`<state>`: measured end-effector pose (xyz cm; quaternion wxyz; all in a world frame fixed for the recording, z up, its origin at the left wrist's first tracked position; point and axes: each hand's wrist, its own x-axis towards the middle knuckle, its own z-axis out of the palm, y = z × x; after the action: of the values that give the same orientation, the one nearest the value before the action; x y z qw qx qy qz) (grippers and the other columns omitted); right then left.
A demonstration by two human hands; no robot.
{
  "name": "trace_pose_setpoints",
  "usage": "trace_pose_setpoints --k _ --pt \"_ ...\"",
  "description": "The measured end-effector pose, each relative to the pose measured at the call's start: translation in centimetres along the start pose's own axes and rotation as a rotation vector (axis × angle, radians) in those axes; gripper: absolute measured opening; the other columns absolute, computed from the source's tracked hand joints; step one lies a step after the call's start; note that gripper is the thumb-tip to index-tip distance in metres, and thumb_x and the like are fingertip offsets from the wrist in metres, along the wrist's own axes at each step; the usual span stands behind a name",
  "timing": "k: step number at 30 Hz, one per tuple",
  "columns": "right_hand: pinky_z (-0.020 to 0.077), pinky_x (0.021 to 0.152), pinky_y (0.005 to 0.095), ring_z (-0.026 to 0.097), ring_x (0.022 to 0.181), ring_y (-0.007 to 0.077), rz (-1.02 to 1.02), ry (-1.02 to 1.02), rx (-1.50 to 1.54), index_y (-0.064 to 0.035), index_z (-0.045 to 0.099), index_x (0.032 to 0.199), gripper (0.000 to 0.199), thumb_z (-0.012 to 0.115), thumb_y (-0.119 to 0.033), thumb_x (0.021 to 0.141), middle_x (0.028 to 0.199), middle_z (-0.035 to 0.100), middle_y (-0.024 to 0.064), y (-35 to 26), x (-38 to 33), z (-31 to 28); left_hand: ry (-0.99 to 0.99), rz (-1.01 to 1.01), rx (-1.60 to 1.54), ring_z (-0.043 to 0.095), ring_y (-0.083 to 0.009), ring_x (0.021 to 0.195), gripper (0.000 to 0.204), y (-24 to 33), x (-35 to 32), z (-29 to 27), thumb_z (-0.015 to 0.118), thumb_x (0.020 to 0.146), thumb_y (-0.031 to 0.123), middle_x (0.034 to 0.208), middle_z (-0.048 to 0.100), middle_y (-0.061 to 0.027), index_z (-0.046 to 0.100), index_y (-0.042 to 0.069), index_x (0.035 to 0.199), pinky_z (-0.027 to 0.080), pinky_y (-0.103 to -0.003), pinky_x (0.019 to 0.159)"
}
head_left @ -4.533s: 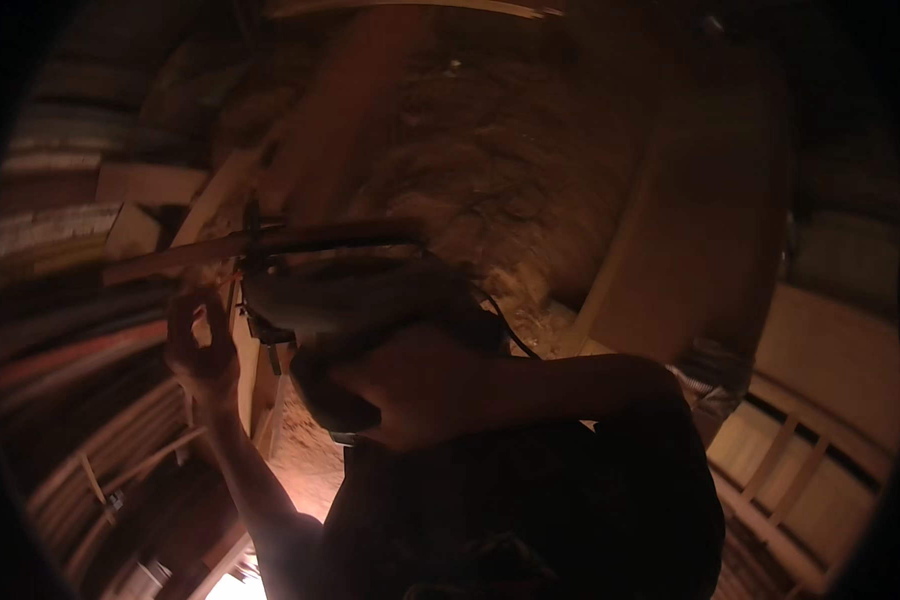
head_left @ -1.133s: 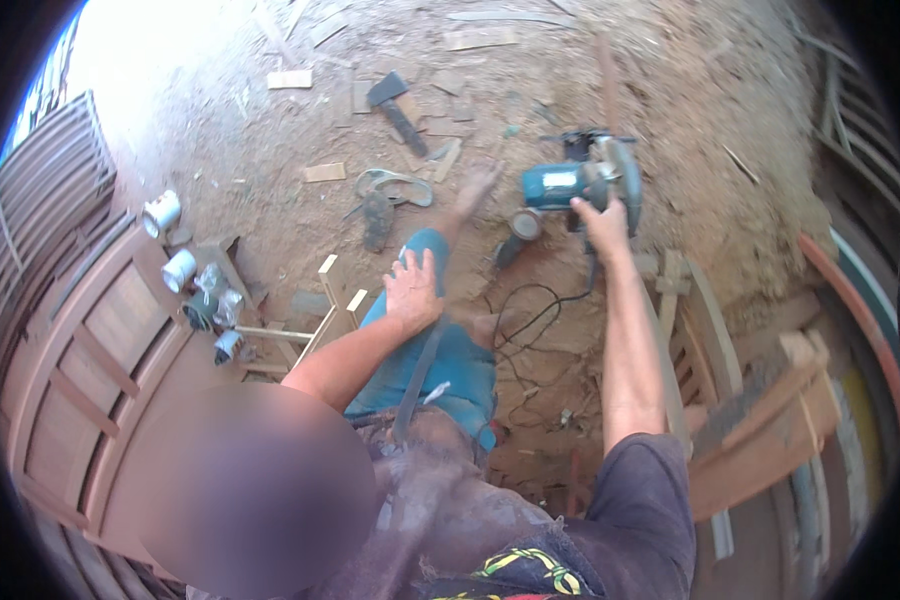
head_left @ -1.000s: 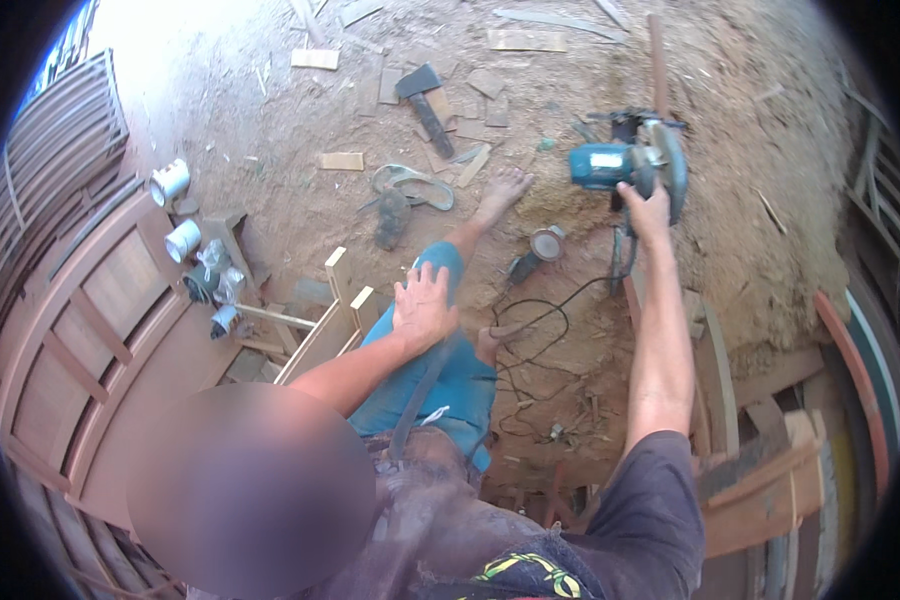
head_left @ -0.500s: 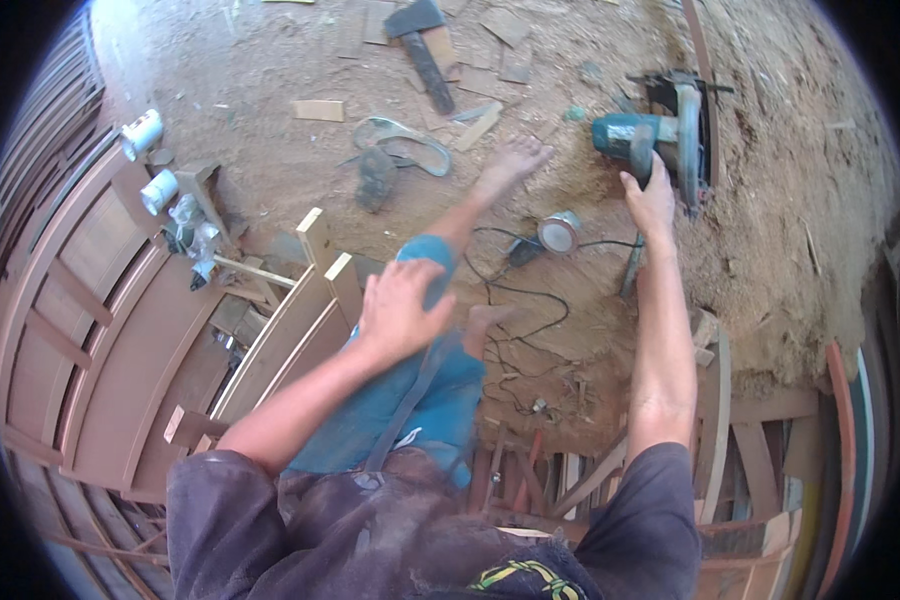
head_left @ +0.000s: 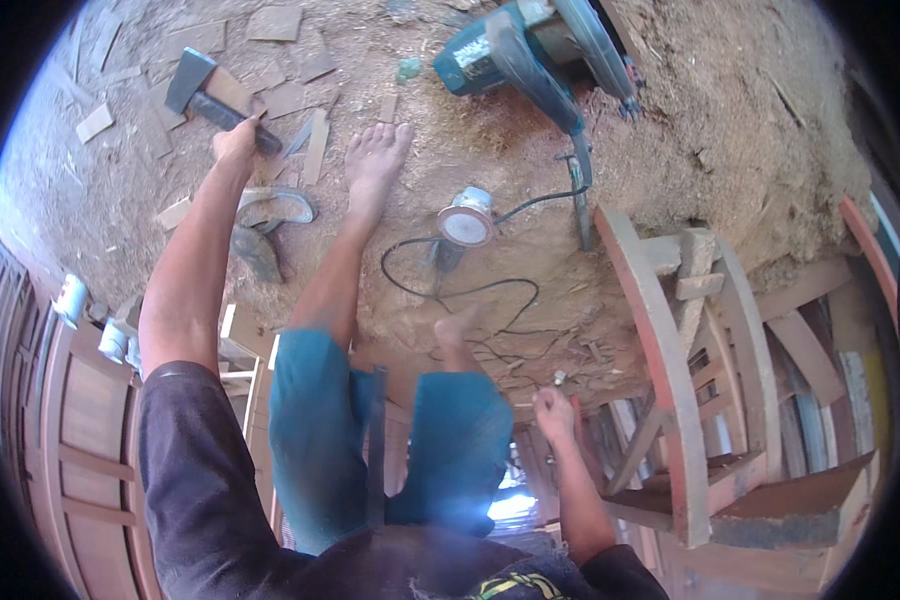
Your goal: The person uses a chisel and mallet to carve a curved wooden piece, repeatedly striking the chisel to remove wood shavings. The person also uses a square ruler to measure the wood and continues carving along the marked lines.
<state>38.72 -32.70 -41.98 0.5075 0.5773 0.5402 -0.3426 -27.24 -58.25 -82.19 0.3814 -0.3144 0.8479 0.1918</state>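
The person's left hand has its fingers closed on the dark handle of the axe, up at the left among flat wood scraps; I can't make out whether it is lifted off them. Its blade edge faces away to the upper left, clear of the bare foot. A sandal lies just beneath the forearm. Over here the right hand is low, near the curved wooden frame; its fingers look curled, but I can't tell whether they grip anything. Between foot and frame sit a round-faced power tool and a looping black cord, crowding that side. The teal circular saw rests untouched at the top, with open sawdust-covered ground to its right.
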Motion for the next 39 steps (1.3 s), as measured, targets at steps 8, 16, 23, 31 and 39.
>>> trace_pose_setpoints --k 8,16,23,31,39 --pt "0.0546 0.104 0.0494 0.072 0.118 0.0392 0.206 -0.078 -0.007 -0.0081 0.072 0.133 0.049 0.066 -0.046 0.102 0.126 0.077 0.0192 -4.4 -3.3 5.8 -0.363 -0.084 -0.561 0.067 -0.0208 0.073 0.025 6.3 -5.9 -3.8 0.066 0.096 0.033 0.094 0.07 -0.0089 0.061 0.011 0.108 0.052 -0.033 0.056" --pt "0.0573 0.075 0.0269 0.074 0.095 0.0127 -0.179 -0.148 0.921 0.0 0.069 0.13 0.033 0.062 -0.026 0.111 0.111 0.077 0.0107 -15.3 -12.6 -0.4 -0.427 0.177 0.184 0.062 -0.0248 0.052 0.041 4.8 -19.3 -13.5 0.067 0.099 0.041 0.067 0.061 -0.0091 0.063 0.001 0.107 0.048 -0.04 0.046" --pt "0.0576 0.072 0.0271 0.074 0.093 0.0133 -0.284 -0.06 1.222 -0.0015 0.069 0.132 0.042 0.065 -0.037 0.11 0.111 0.076 0.0075 -18.8 -20.9 -1.8 -0.798 0.715 0.548 0.076 -0.0392 0.102 0.079 -1.5 -47.5 -12.6 0.087 0.082 0.034 0.122 0.073 -0.0282 0.047 0.002 0.143 0.06 -0.047 0.089" --pt "0.058 0.069 0.0318 0.075 0.08 0.0201 -0.096 0.06 2.192 -0.0073 0.071 0.097 0.029 0.079 -0.035 0.1 0.088 0.075 0.0071 -8.3 -27.6 -1.9 -1.296 1.34 1.202 0.069 -0.0531 0.111 0.074 -4.3 -72.6 -13.5 0.079 0.084 0.029 0.119 0.072 -0.0311 0.041 0.009 0.144 0.056 -0.059 0.091" --pt "0.0533 0.056 0.0387 0.065 0.057 0.0208 -0.017 0.489 2.674 -0.0015 0.065 0.094 0.017 0.077 -0.009 0.085 0.067 0.063 0.0071 8.1 -27.6 7.2 -1.513 1.491 1.243 0.075 -0.0349 0.104 0.058 -13.7 -86.9 -11.4 0.079 0.096 0.029 0.115 0.075 -0.0199 0.056 0.007 0.144 0.059 -0.048 0.087"
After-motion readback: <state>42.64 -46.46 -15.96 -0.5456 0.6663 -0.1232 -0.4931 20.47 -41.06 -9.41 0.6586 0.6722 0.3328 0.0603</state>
